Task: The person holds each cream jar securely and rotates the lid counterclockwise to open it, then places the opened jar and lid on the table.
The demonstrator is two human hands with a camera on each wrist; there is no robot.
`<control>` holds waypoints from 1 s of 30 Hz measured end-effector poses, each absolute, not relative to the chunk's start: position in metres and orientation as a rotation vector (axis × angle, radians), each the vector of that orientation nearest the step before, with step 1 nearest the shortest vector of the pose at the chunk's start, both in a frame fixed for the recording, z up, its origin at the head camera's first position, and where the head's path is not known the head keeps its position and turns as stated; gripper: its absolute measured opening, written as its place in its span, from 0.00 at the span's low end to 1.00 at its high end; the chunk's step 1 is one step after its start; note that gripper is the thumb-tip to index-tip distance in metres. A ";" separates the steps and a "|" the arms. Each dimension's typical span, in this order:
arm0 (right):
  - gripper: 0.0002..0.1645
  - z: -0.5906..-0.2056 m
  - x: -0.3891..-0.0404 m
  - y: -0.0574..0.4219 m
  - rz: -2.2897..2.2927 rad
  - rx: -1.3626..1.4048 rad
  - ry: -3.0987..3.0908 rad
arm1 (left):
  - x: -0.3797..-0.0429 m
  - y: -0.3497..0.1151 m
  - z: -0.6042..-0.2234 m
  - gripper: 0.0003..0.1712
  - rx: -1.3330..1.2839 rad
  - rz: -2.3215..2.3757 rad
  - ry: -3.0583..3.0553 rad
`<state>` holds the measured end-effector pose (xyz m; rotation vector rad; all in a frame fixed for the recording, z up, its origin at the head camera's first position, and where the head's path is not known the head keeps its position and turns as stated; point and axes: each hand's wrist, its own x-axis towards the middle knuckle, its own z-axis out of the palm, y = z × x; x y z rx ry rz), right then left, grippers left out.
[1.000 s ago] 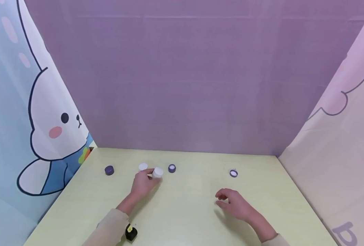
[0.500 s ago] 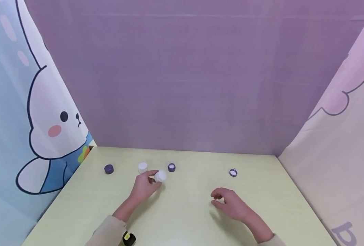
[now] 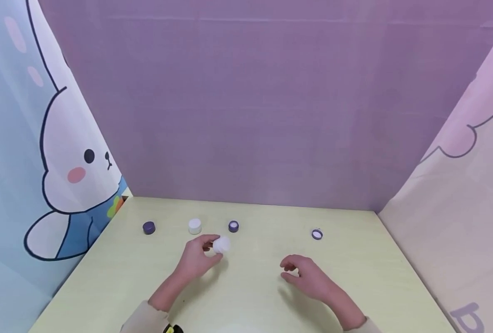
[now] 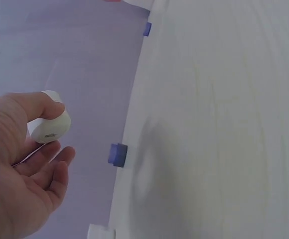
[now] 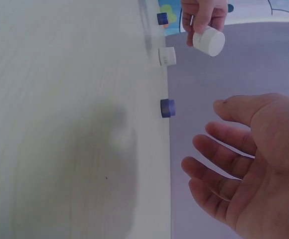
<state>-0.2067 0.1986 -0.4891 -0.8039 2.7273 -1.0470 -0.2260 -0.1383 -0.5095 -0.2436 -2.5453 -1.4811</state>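
Observation:
My left hand [image 3: 198,260] pinches a small white jar [image 3: 221,244] between thumb and fingers, raised over the table. Faint printing shows on this jar [image 4: 52,128] in the left wrist view, and the right wrist view shows it tilted. To the right, my right hand [image 3: 306,276] hovers above the table with loosely bent fingers and nothing in them. Behind the left hand stands a second white jar [image 3: 194,226]. A small purple container with a pale top [image 3: 233,226] stands just beyond the held jar.
A dark purple container [image 3: 148,227] stands at the back left. Further right lies a purple ring-shaped piece with a white middle [image 3: 317,234]. A black and yellow object [image 3: 173,329] shows beside the left sleeve. A purple curtain [image 3: 250,115] hangs behind the table [image 3: 246,296].
The left hand has moved slightly right and nearer with the white jar, uncovering the second jar behind it. The right hand has drifted a little left, towards the left hand.

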 end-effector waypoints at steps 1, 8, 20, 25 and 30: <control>0.12 -0.489 -0.205 0.198 -1.039 -0.806 2.726 | -0.224 -0.138 -0.508 0.26 -0.253 -1.483 -2.544; 0.11 -0.482 -0.197 0.192 -1.040 -0.833 2.738 | -0.212 -0.129 -0.497 0.26 -0.399 -1.495 -2.497; 0.11 -0.468 -0.191 0.164 -1.101 -0.873 2.742 | -0.201 -0.119 -0.494 0.28 -0.492 -1.478 -2.515; 0.12 -0.461 -0.195 0.153 -1.102 -0.874 2.793 | -0.201 -0.115 -0.494 0.28 -0.540 -1.491 -2.519; 0.13 -0.449 -0.203 0.143 -1.120 -0.845 2.854 | -0.207 -0.109 -0.487 0.28 -0.576 -1.519 -2.520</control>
